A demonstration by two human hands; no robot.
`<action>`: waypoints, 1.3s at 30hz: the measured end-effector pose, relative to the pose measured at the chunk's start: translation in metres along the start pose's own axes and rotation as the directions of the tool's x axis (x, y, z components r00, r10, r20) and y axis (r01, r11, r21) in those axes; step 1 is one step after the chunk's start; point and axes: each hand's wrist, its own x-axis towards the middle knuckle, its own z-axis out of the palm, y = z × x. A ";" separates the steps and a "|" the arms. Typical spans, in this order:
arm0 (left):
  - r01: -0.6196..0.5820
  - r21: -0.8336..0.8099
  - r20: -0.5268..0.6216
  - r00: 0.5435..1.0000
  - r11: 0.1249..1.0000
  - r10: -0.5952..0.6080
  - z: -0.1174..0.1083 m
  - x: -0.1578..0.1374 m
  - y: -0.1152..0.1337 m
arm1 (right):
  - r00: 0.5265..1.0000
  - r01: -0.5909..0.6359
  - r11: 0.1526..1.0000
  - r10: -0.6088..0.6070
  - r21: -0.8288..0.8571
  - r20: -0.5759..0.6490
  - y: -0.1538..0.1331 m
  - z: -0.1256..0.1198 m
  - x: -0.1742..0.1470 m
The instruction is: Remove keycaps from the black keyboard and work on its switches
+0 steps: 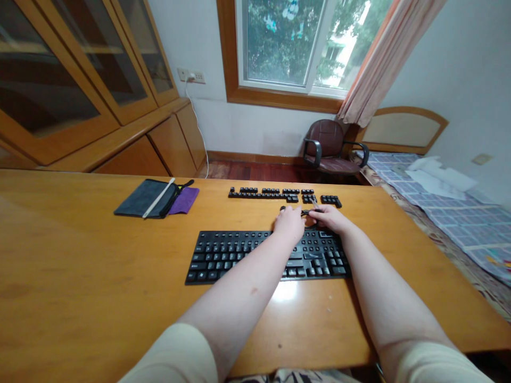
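Observation:
A black keyboard (pixel 239 255) lies on the table in front of me, with many keycaps off its upper rows. Just past its back edge, my left hand (pixel 289 224) has its fingers curled at a black cable (pixel 305 213). Close beside it on the right, my right hand (pixel 329 218) pinches a thin, pale tool (pixel 314 203) whose kind I cannot make out. The cable loops between both hands. Beyond them, loose black keycaps (pixel 263 195) stand in rows on the table. My left forearm hides part of the keyboard.
On the wooden table (pixel 99 266), to the left, lie a dark grey pouch (pixel 138 198), a pale flat stick (pixel 158 198) and a purple cloth (pixel 184 202). Glass-door cabinets (pixel 80 69) stand at left. An office chair (pixel 327 146) and a bed (pixel 439 197) are beyond.

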 end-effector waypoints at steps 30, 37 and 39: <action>0.262 -0.445 0.135 0.965 0.856 -0.225 0.013 0.014 0.000 | 1.000 -0.001 0.999 0.000 0.042 0.014 0.001 0.001 0.002; 0.210 -0.477 0.147 0.976 0.854 -0.158 0.010 0.010 0.000 | 0.999 0.000 0.999 -0.001 0.039 0.033 0.001 0.000 0.002; 0.134 -0.417 0.112 0.989 0.899 -0.095 0.008 0.008 -0.003 | 0.999 -0.006 0.999 0.004 0.048 0.035 0.001 0.000 0.002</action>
